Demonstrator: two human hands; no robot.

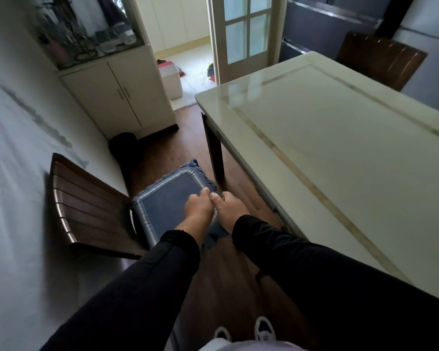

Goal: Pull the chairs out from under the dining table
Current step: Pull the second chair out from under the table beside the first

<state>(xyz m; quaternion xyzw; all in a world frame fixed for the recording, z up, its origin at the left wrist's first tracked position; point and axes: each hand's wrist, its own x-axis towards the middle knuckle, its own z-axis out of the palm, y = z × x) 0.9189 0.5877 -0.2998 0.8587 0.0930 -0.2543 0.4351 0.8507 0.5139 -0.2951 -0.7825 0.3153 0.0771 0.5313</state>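
1 chair (pixel 91 206) is clear of the dining table (pixel 340 153); its seat cushion (pixel 167 201) is gripped by left hand (pixel 198 207) and right hand (pixel 230 209). The far chair (pixel 380 59) is likely tackled next.

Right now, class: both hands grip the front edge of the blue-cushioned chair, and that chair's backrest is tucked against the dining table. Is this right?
Not quite. In the head view the left hand and the right hand do grip the front edge of the blue-cushioned chair, but its backrest stands against the white wall, facing away from the dining table.
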